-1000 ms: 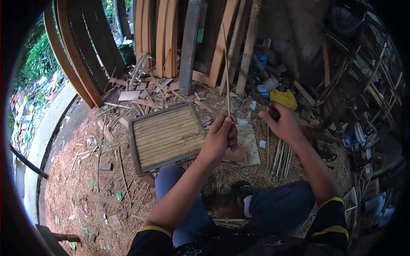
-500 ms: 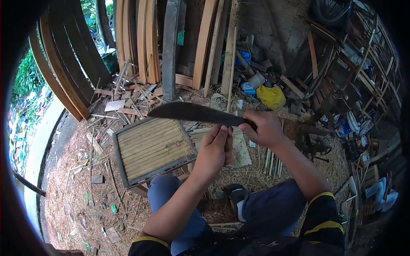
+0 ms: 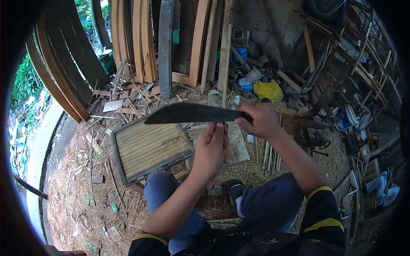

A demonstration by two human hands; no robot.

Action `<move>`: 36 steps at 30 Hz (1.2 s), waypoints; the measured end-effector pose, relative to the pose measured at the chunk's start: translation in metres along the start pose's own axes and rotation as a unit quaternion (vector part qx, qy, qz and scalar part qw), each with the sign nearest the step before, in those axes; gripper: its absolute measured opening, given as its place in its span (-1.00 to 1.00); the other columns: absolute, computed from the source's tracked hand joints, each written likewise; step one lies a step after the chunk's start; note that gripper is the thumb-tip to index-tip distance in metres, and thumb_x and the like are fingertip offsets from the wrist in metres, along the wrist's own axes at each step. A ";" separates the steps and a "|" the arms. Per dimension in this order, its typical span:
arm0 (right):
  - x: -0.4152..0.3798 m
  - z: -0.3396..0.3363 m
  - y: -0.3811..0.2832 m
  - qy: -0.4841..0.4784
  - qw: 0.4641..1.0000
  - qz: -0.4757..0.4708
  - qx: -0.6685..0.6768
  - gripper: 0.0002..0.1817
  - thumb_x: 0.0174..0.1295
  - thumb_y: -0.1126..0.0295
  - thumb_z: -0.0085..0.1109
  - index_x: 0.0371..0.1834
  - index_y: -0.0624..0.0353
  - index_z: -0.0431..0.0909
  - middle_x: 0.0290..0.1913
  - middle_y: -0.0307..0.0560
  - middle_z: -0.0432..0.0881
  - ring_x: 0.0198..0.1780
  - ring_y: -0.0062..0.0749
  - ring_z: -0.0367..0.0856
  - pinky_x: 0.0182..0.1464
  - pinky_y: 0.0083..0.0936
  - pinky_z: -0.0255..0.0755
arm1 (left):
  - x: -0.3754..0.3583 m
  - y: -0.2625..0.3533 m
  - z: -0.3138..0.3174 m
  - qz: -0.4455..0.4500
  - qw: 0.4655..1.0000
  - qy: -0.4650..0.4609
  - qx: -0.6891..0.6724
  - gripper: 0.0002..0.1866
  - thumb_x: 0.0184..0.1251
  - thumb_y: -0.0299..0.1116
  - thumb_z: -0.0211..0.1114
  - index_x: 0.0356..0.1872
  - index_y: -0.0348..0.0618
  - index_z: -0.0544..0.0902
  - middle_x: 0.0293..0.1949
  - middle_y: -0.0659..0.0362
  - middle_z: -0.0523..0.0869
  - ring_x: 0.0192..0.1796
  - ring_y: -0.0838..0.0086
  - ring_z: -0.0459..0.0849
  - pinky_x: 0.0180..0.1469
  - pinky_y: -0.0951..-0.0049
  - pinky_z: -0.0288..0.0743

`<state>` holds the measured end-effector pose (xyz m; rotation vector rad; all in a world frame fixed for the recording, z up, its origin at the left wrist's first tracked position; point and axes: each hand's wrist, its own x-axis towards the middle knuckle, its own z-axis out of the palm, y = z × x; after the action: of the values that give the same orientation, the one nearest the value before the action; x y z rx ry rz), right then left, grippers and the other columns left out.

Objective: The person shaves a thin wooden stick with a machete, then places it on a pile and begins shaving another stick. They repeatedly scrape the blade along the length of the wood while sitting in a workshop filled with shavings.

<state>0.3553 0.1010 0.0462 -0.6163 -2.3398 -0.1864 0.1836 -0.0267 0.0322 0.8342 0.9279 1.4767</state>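
Observation:
My right hand (image 3: 261, 121) is wrapped round the handle of a machete (image 3: 183, 113). Its dark, curved blade points left, nearly level, above my other hand. My left hand (image 3: 210, 149) is closed in a pinch just below the blade, near the handle end. What its fingers hold is mostly hidden; I cannot make it out. Left of that hand stands a low stool-like frame topped with bamboo slats (image 3: 149, 147). Behind the left hand, thin pale strips (image 3: 200, 130) lie partly covered from view.
Wood shavings cover the floor (image 3: 68, 187). Several long planks (image 3: 143, 42) lean along the back. A yellow bag (image 3: 268, 91) lies among scrap at the back right. More pale strips (image 3: 272, 158) rest right of my hands, near a metal vise-like tool (image 3: 314, 138).
The machete's blade has rolled, so more of its flat side shows, and it has shifted slightly left with my right hand. My left hand keeps its pinch. The whole view has shifted a little.

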 end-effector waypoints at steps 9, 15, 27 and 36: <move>0.002 0.007 0.019 0.061 0.991 0.121 0.002 -0.45 0.35 -0.23 0.22 -0.41 0.09 0.64 -0.60 -0.07 0.60 -0.53 -0.02 0.66 -0.46 -0.16 0.51 | -0.010 0.000 0.004 -0.051 0.996 -0.039 -0.059 -0.77 0.75 -0.15 -0.01 -0.13 -0.01 0.48 -0.56 0.43 0.25 -0.66 0.72 0.15 -0.64 0.56 -0.05; -0.005 -0.001 0.004 0.001 0.995 0.094 0.017 -0.44 0.37 -0.23 0.20 -0.43 0.09 0.64 -0.62 -0.06 0.59 -0.54 -0.04 0.66 -0.45 -0.18 0.50 | -0.012 -0.001 0.003 -0.067 0.995 -0.028 -0.060 -0.76 0.75 -0.15 -0.02 -0.13 -0.02 0.48 -0.56 0.43 0.23 -0.65 0.72 0.16 -0.64 0.56 -0.06; -0.023 0.003 0.024 0.032 0.989 0.144 0.025 -0.43 0.41 -0.18 0.18 -0.46 0.14 0.66 -0.61 -0.01 0.61 -0.57 -0.02 0.64 -0.48 -0.19 0.47 | -0.010 -0.002 -0.002 -0.080 0.995 -0.055 -0.030 -0.76 0.76 -0.18 -0.07 -0.14 -0.05 0.45 -0.59 0.42 0.19 -0.68 0.72 0.11 -0.66 0.55 -0.09; -0.030 0.006 0.041 0.020 0.985 0.169 0.000 -0.44 0.42 -0.21 0.15 -0.41 0.10 0.65 -0.62 -0.02 0.58 -0.56 0.00 0.65 -0.46 -0.19 0.48 | -0.008 -0.005 -0.008 -0.095 0.992 -0.067 -0.039 -0.76 0.76 -0.19 -0.07 -0.15 -0.06 0.44 -0.60 0.41 0.20 -0.69 0.72 0.09 -0.67 0.55 -0.06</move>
<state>0.3901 0.1273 0.0203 -0.9864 -2.1584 -0.0420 0.1793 -0.0353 0.0243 0.7562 0.8203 1.2681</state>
